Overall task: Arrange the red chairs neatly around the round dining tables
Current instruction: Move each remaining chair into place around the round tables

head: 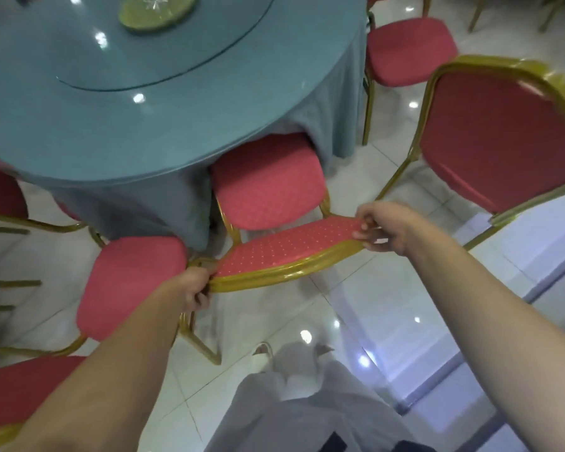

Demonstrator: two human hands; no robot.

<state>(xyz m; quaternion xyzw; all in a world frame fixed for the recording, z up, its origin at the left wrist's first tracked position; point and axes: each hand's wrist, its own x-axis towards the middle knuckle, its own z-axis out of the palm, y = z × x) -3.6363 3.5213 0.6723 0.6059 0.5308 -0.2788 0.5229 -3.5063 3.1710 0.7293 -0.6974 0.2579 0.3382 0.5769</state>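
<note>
A red chair with a gold frame stands in front of me, its seat pushed partly under the round table, which wears a blue-grey cloth. My left hand grips the left end of its backrest top rail. My right hand grips the right end of the same rail. Another red chair seat sits just to the left, close to my left hand. A third red chair stands to the right with its back turned toward me.
More red chairs ring the table: one at the far right, one at the left edge, one at the bottom left. A glass turntable with a yellow-green disc tops the table. Glossy white floor tiles lie behind the chair; my legs stand below.
</note>
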